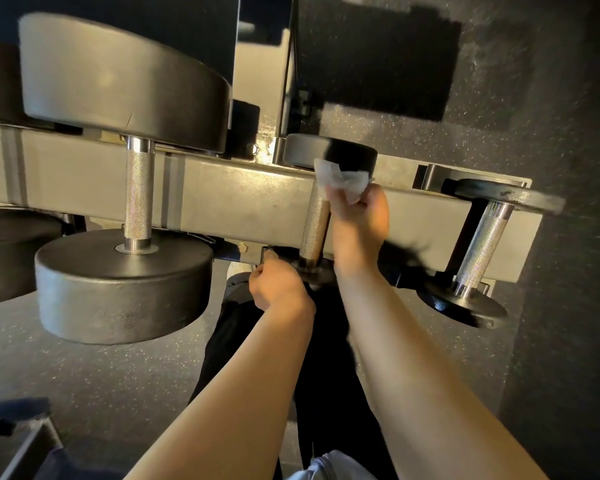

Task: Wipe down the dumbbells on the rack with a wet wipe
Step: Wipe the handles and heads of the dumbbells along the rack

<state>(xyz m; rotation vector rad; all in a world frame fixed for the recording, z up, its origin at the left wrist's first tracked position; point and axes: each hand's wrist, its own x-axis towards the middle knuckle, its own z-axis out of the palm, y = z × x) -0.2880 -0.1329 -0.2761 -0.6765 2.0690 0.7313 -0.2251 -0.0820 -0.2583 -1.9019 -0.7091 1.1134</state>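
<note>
The right hand (359, 220) pinches a white wet wipe (343, 180) against the far end of the small middle dumbbell (316, 220) on the rack (229, 199). The left hand (279, 289) curls around its near end

Three whole dumbbells: large (129, 188), middle (321, 216), small right (478, 251). One wet wipe (343, 180). One rack (243, 202). Two hands: left (278, 289), right (359, 223).

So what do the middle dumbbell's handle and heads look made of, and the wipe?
Middle dumbbell's handle: bare metal, probably steel, with a cross-hatched knurl and dull silver shine. Its far head: matte black, smooth with rounded edges, likely rubber or urethane coating; I cannot tell which. Wipe, gripped by the right hand: thin white crumpled sheet, looks like nonwoven fabric or paper.
</note>
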